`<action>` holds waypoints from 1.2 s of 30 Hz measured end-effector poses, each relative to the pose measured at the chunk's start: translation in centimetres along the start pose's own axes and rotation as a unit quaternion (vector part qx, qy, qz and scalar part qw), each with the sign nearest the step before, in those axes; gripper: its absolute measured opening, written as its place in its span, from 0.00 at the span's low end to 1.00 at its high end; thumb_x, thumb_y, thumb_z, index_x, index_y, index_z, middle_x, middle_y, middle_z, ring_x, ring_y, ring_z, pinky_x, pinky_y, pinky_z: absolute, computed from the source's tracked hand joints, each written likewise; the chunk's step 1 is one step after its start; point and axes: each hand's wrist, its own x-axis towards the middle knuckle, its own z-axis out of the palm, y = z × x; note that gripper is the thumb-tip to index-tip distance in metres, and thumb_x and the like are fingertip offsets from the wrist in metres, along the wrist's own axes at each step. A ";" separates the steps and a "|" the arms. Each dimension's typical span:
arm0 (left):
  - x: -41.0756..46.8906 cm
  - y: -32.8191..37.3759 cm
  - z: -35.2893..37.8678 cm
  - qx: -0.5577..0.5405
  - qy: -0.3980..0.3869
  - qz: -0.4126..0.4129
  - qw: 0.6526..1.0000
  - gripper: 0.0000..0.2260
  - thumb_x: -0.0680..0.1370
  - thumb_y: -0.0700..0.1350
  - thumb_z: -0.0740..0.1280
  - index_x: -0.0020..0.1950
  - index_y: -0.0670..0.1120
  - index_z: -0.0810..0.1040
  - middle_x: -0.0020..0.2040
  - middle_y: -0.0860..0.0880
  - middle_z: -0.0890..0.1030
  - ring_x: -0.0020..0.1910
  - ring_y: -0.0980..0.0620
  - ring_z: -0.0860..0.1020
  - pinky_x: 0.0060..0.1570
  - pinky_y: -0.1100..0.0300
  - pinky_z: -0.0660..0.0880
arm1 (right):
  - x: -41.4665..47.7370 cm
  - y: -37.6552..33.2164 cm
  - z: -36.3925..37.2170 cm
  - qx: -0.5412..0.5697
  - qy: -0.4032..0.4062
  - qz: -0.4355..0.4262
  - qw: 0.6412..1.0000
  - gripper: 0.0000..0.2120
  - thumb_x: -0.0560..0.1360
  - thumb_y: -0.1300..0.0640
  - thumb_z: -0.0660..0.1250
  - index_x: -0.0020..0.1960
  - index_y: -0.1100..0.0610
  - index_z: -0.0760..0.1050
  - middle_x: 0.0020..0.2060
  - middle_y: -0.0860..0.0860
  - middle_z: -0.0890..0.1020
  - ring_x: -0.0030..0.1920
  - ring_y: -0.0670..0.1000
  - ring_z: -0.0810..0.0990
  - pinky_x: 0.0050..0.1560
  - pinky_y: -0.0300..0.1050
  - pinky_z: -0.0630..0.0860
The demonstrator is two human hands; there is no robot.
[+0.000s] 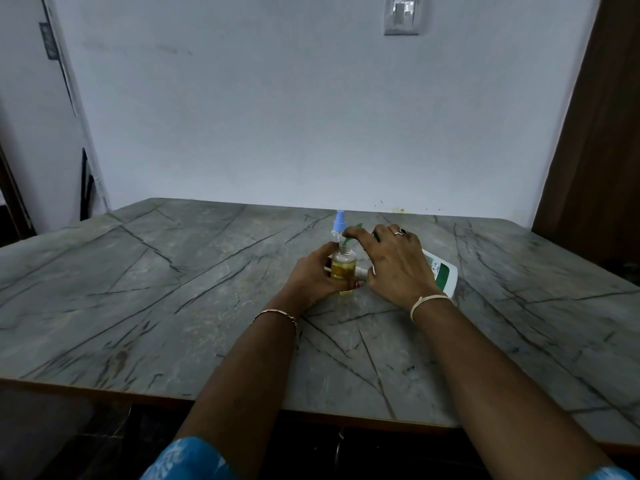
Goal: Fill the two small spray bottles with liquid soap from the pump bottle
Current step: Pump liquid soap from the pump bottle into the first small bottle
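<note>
Grey veined tabletop [173, 306], frame centre: the left hand [311, 275] grips the uncapped spray bottle [343, 266], part-filled with yellow soap. The right hand [394, 261] curls over the tilted pump bottle [441, 271]. Its green spout [346, 241] should sit square over the neck, pumped gently. Just behind stands the blue-capped spray bottle [338, 223].

Yellow-filled open spray bottle [343, 267], blue-topped spray bottle [339, 220] behind, tilted pump bottle [442, 271]

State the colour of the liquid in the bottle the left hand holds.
Golden yellow; the bottle shows best in the head view.
</note>
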 end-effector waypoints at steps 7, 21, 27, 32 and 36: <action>0.0 0.0 -0.1 0.001 -0.002 -0.004 1.000 0.30 0.66 0.52 0.79 0.65 0.52 0.72 0.55 0.52 0.82 0.50 0.54 0.80 0.55 0.57 0.78 | 0.2 -0.3 0.1 0.001 0.012 0.004 1.000 0.33 0.71 0.55 0.67 0.72 0.45 0.59 0.57 0.55 0.76 0.59 0.57 0.73 0.60 0.55 0.68; 0.0 0.1 0.0 -0.001 -0.005 -0.020 1.000 0.31 0.65 0.52 0.79 0.65 0.51 0.72 0.56 0.51 0.82 0.52 0.52 0.81 0.57 0.53 0.77 | 0.2 -0.5 0.4 -0.001 0.022 0.005 1.000 0.31 0.70 0.56 0.68 0.70 0.46 0.62 0.55 0.55 0.76 0.58 0.58 0.73 0.59 0.57 0.69; -0.1 0.1 -0.1 0.001 -0.005 -0.015 1.000 0.31 0.66 0.52 0.79 0.66 0.51 0.71 0.57 0.51 0.81 0.53 0.54 0.80 0.56 0.58 0.77 | -0.3 0.0 0.4 -0.024 0.022 -0.010 0.999 0.35 0.71 0.55 0.69 0.73 0.44 0.58 0.53 0.56 0.77 0.56 0.58 0.75 0.58 0.56 0.70; 0.0 0.0 0.0 -0.003 -0.006 -0.020 1.000 0.30 0.65 0.52 0.79 0.64 0.54 0.72 0.56 0.52 0.81 0.52 0.53 0.80 0.57 0.55 0.77 | 0.1 -0.2 0.1 -0.008 0.003 0.003 1.000 0.32 0.73 0.54 0.67 0.73 0.44 0.58 0.57 0.55 0.75 0.60 0.58 0.72 0.62 0.56 0.68; -0.1 0.1 -0.1 -0.010 -0.005 -0.017 1.000 0.30 0.65 0.51 0.79 0.64 0.52 0.72 0.55 0.53 0.81 0.52 0.53 0.80 0.57 0.54 0.77 | 0.2 -0.5 0.1 0.001 0.010 0.007 1.000 0.31 0.72 0.54 0.67 0.72 0.45 0.59 0.58 0.55 0.75 0.60 0.58 0.72 0.62 0.56 0.67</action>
